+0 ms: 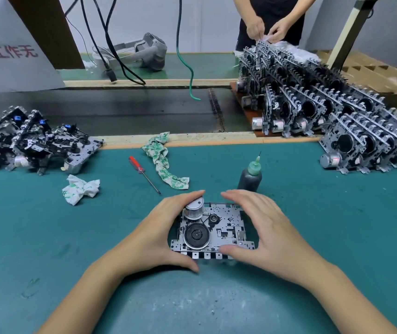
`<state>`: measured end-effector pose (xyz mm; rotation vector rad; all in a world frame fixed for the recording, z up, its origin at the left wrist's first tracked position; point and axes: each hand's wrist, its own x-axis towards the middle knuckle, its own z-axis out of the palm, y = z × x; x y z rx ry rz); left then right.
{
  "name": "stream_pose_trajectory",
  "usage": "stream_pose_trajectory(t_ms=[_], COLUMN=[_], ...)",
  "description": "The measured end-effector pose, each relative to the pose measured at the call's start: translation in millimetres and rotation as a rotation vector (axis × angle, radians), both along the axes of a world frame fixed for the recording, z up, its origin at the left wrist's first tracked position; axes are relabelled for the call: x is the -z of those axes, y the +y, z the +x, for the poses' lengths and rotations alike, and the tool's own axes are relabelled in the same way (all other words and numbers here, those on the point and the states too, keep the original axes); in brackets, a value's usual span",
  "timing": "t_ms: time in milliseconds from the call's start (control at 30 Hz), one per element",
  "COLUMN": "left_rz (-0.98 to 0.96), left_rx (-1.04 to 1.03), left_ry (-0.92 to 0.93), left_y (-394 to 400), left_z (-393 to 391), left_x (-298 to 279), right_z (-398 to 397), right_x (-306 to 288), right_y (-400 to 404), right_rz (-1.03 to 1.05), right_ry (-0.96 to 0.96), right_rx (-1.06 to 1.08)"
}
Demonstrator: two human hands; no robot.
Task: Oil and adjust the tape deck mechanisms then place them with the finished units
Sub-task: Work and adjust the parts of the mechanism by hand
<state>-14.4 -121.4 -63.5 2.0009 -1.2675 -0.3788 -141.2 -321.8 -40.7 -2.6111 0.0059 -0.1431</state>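
A metal tape deck mechanism (219,231) lies flat on the green mat, its black flywheel and silver motor facing up. My left hand (159,235) grips its left side, fingers curved over the motor and thumb at the near edge. My right hand (262,235) grips its right side, fingers over the far edge and thumb on the near edge. A dark oil bottle (250,175) with a green needle cap stands just beyond my right hand. A pile of mechanisms (31,141) lies at the far left. Rows of stacked mechanisms (337,112) fill the right.
A red-handled screwdriver (143,173) and a green-printed rag (163,160) lie beyond the unit, a crumpled cloth (82,189) to the left. A dark conveyor belt (120,109) runs across the back. Another person (267,27) handles something at the far stack. Cables and a headset (144,53) lie behind.
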Motion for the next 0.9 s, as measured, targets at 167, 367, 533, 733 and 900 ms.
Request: stream_pose_trajectory(t_ms=[167, 367, 533, 733, 900], left_rz=[0.019, 0.028, 0.001, -0.095, -0.235], left_rx=[0.018, 0.023, 0.008, -0.11, -0.133], left_ry=[-0.001, 0.002, -0.029, 0.11, 0.683], left_y=[2.3, 3.7, 0.7, -0.6, -5.8], left_z=[0.1, 0.1, -3.4, -0.3, 3.5], left_x=[2.5, 2.0, 3.5, 0.5, -18.0], right_z=[6.8, 18.5, 28.5, 31.8, 26.4], right_x=[-7.5, -14.6, -22.0, -22.9, -22.2], right_y=[-1.3, 6.1, 13.2, 4.7, -2.5], right_rz=[-0.239, -0.371, -0.431, -0.364, 0.365], right_ry=[0.202, 0.25, 0.282, 0.241, 0.258], right_rx=[-0.145, -0.143, -0.154, -0.099, -0.097])
